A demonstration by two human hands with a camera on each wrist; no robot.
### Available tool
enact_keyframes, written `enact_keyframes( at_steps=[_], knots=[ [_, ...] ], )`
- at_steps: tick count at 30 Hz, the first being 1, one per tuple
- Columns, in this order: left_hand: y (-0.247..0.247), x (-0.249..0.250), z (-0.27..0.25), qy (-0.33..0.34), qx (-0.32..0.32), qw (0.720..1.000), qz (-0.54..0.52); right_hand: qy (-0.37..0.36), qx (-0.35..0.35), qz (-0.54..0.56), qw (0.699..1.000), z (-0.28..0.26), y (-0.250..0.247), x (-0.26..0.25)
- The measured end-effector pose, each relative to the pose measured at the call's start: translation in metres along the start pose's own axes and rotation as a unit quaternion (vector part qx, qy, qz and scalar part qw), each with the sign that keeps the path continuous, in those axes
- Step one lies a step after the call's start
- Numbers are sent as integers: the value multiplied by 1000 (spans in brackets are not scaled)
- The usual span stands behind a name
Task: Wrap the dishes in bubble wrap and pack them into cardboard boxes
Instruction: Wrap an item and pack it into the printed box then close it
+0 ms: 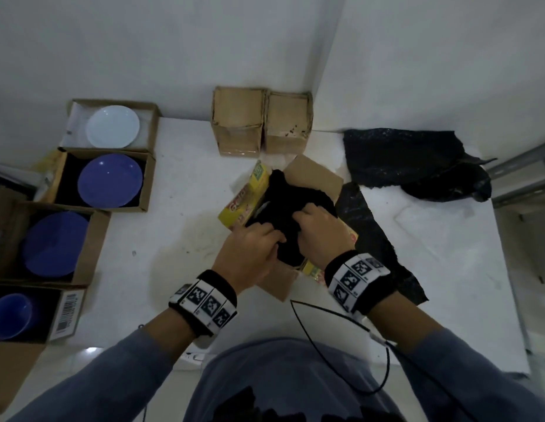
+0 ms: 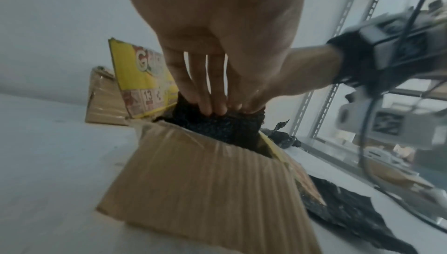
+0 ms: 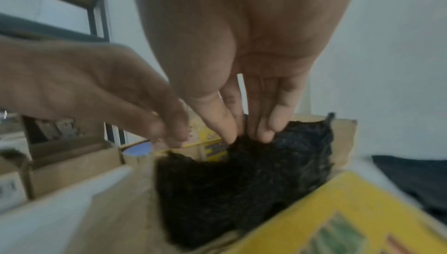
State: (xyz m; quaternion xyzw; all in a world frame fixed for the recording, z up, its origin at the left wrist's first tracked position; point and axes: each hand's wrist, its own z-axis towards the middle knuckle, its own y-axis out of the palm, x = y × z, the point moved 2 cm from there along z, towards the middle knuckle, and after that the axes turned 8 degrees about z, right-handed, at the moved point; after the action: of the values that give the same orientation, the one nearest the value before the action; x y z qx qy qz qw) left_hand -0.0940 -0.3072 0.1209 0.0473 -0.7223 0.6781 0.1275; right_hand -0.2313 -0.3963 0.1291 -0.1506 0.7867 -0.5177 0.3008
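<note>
Two hands meet over the open yellow-printed cardboard box [image 1: 298,208], which stands on the white table [image 1: 180,214] with its long axis running diagonally, from the near edge by the person up toward the pair of closed brown boxes [image 1: 262,121] at the wall. The left hand [image 1: 249,254] and the right hand [image 1: 318,229] sit side by side, almost touching, above the box's near half. Both pinch the black bubble wrap bundle [image 1: 283,193] that fills the box: in the left wrist view the left fingertips [image 2: 212,108] are gathered together on the top fold of the wrap [image 2: 217,126], and in the right wrist view the right fingertips [image 3: 229,133] pinch a ridge of the same dark sheet [image 3: 241,177]. What lies inside the wrap is hidden. The box's plain brown flap [image 2: 205,181] folds out toward the person, while a yellow flap [image 2: 142,78] stands upright on the side away from the right hand. Beyond the box on the right hand's side, loose black bubble wrap sheets [image 1: 417,159] lie flat on the table. On the opposite side of the box, well apart, a row of open cartons holds a white plate [image 1: 113,126], two blue plates [image 1: 110,179], and a blue cup [image 1: 9,315].
</note>
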Motion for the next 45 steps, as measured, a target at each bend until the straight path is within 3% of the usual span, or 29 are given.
enact_keyframes(
  at_steps=[2, 4, 6, 9, 15, 21, 26, 29, 31, 32, 36, 38, 40, 42, 45],
  knots=[
    [3, -7, 8, 12, -26, 999, 42, 41, -29, 26, 998, -15, 11, -6],
    [6, -13, 8, -40, -77, 994, 65, 61, -77, -22, 995, -25, 24, -4],
    [10, -11, 2, -76, -112, 990, 49, 71, -77, -34, 994, -29, 27, 2],
    [11, 7, -11, -71, -166, 983, 13, 88, -82, -14, 993, -30, 20, 7],
    [3, 35, 9, -61, -97, 993, 24, 86, -7, 92, 992, -21, 6, -6],
    [15, 42, 34, -137, -269, 953, 38, 177, -107, 177, 962, -1, 32, 5],
    [16, 30, 29, -139, -310, 936, 94, 198, -99, 218, 950, -1, 35, 11],
    [11, 34, 31, -154, -274, 942, 118, 181, -81, 236, 951, 0, 31, 11],
    [8, 40, 33, -111, -211, 960, 149, 165, -58, 248, 953, 2, 28, 11],
    [11, 42, 34, -77, -210, 961, 164, 162, -55, 250, 953, 3, 28, 11],
    [25, 33, 31, -25, -320, 911, 261, 185, -78, 239, 950, 3, 30, 14],
    [29, 27, 25, -13, -343, 884, 318, 187, -81, 233, 951, 3, 30, 14],
    [30, 28, 19, -15, -342, 877, 336, 186, -82, 235, 950, 4, 31, 12],
    [26, 27, 13, -42, -298, 901, 313, 186, -88, 235, 950, 5, 33, 11],
    [10, 14, 0, -70, -163, 959, 219, 162, -100, 216, 958, 6, 34, 8]
  ],
)
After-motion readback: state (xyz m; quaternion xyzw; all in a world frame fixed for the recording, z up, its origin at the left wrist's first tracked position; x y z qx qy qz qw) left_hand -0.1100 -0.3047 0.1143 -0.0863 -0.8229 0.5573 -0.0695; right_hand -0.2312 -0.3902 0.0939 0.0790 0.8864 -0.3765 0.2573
